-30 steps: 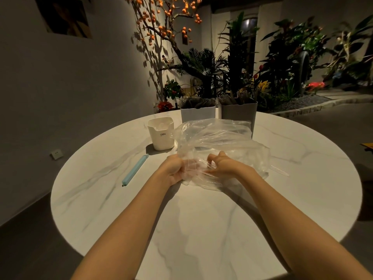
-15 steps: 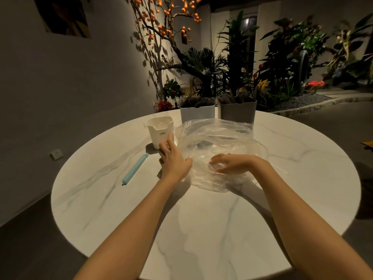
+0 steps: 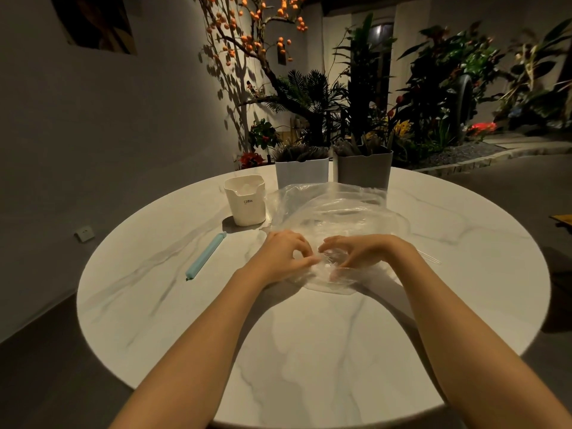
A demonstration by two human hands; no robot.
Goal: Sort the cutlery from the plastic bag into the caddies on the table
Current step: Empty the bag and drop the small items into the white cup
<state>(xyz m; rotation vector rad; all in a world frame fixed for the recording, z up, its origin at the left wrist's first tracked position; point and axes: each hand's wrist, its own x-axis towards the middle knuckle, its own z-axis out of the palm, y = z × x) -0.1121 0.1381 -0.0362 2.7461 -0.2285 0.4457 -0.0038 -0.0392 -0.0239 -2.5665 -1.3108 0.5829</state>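
the plastic bag (image 3: 334, 218) lies crumpled on a round white marble table (image 3: 309, 351) in a dim room with grey walls and a bank of plants behind. a cream caddy (image 3: 246, 201) left of it reads "crbw"; a white caddy (image 3: 301, 171) and a grey caddy (image 3: 363, 170) stand behind, and a blue clip (image 3: 205, 257) lies to the left. the left hand (image 3: 283, 253) and right hand (image 3: 363, 252) meet at the bag's near edge, fingers curled, pinching the film.
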